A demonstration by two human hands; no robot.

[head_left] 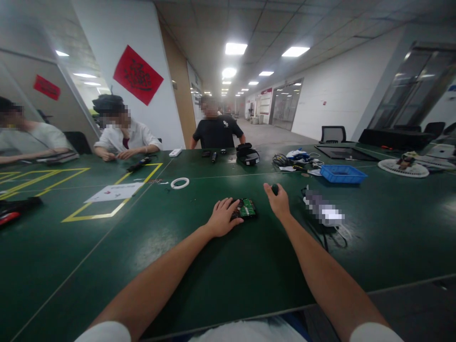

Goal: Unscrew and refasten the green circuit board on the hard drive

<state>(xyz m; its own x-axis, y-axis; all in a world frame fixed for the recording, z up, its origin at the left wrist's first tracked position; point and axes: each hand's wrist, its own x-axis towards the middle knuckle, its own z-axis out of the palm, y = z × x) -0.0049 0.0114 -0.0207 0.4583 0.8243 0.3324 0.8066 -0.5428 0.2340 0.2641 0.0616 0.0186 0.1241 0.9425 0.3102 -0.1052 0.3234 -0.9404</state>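
My left hand [223, 217] lies with fingers spread on the left side of a small black device with a green circuit board [245, 208] on the green table [199, 266]. My right hand [278, 201] is just right of the board, fingers curled around a small dark round object [274, 189] that sticks up above the thumb. I cannot make out what that object is.
A blue tray [342, 173], cables [285, 159] and a black pouch [248, 154] sit further back. A white tape ring [180, 183] and a paper sheet [114, 192] lie inside yellow floor-tape lines. Three people sit at the far edge. A blurred item with cords [326, 213] lies to my right.
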